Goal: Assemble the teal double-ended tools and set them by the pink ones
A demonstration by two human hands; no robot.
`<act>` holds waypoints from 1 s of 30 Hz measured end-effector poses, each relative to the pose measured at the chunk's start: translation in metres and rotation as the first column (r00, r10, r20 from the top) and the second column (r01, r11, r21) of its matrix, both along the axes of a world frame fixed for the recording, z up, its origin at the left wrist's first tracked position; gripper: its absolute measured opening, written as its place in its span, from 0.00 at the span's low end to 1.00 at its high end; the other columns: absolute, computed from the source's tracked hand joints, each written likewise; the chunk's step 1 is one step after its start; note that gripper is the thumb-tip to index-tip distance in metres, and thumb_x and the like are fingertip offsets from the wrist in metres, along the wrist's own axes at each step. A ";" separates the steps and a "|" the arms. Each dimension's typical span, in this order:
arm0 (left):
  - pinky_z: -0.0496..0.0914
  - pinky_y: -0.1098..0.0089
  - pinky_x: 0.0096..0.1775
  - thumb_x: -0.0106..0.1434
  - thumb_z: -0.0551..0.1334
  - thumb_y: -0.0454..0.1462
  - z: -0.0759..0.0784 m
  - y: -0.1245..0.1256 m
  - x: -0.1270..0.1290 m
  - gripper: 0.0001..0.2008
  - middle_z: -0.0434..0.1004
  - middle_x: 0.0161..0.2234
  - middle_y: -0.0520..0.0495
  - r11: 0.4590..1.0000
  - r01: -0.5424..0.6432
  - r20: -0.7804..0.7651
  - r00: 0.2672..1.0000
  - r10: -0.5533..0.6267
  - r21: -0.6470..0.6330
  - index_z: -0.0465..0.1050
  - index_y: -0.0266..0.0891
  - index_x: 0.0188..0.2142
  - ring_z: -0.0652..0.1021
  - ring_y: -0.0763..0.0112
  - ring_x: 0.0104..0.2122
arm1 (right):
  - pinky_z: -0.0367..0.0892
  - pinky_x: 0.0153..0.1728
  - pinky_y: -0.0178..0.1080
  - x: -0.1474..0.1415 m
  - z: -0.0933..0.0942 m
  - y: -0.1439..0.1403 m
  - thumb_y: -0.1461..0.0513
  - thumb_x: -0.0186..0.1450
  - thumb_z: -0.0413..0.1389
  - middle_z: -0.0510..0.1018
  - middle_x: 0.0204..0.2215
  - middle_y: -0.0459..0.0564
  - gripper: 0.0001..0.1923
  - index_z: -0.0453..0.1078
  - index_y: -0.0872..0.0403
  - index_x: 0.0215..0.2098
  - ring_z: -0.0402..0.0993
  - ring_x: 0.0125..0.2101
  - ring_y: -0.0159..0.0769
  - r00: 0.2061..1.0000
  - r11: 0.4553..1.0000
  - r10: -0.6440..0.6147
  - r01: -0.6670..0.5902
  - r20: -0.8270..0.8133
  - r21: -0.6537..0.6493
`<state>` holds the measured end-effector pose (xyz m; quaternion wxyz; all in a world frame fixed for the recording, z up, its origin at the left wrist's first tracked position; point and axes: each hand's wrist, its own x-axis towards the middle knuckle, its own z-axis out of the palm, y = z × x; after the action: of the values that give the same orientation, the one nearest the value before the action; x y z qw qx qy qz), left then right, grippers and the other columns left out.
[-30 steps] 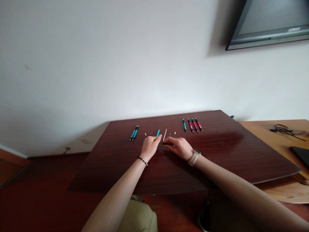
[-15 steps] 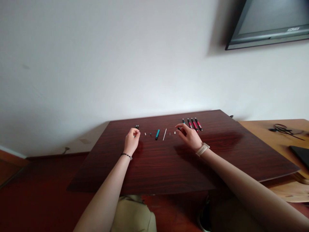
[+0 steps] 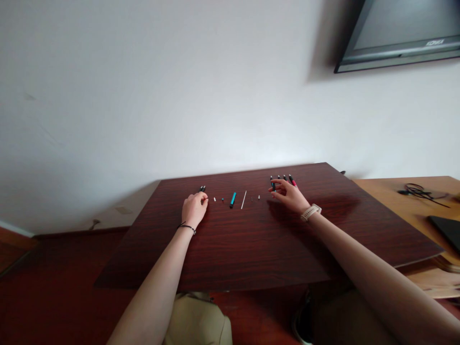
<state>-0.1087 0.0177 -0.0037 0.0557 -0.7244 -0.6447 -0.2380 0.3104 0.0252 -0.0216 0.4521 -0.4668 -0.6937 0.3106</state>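
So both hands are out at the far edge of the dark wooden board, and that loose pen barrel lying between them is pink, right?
Not quite. The loose pen barrel lying between the left hand and the right hand is teal, not pink, as the head view shows. Both hands are indeed out at the far edge of the dark wooden board.

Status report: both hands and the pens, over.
Left hand resting on pens at left. Right hand over pens at right, grip unclear. Teal barrel and small parts lie untouched between.
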 end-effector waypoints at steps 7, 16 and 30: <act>0.68 0.58 0.48 0.72 0.62 0.38 -0.002 0.004 0.002 0.07 0.84 0.44 0.44 0.999 0.036 -0.078 0.996 -0.035 0.000 0.80 0.45 0.41 0.78 0.54 0.46 | 0.79 0.52 0.52 -0.003 0.002 -0.002 0.57 0.67 0.63 0.86 0.42 0.50 0.27 0.67 0.47 0.63 0.86 0.43 0.46 0.997 0.999 -0.013 0.011 0.081 0.030; 0.69 0.58 0.50 0.72 0.63 0.40 -0.010 0.008 -0.001 0.08 0.82 0.47 0.43 1.000 0.022 -0.065 0.998 -0.021 0.012 0.83 0.46 0.41 0.76 0.53 0.49 | 0.66 0.65 0.62 0.000 0.000 0.003 0.50 0.66 0.65 0.77 0.59 0.57 0.24 0.74 0.47 0.59 0.71 0.61 0.57 0.904 0.958 -0.138 0.019 0.404 0.285; 0.69 0.57 0.52 0.71 0.63 0.41 -0.009 0.006 -0.001 0.09 0.82 0.50 0.42 1.000 -0.016 -0.035 0.999 0.015 -0.015 0.83 0.46 0.43 0.76 0.52 0.51 | 0.53 0.70 0.70 0.008 -0.021 0.012 0.46 0.68 0.62 0.65 0.71 0.57 0.25 0.76 0.44 0.60 0.50 0.73 0.65 0.770 0.971 -0.157 0.004 0.618 0.241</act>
<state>-0.1101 0.0241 -0.0130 0.0631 -0.7237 -0.6511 -0.2199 0.3184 0.0373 -0.0425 0.2553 -0.5190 -0.8150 0.0350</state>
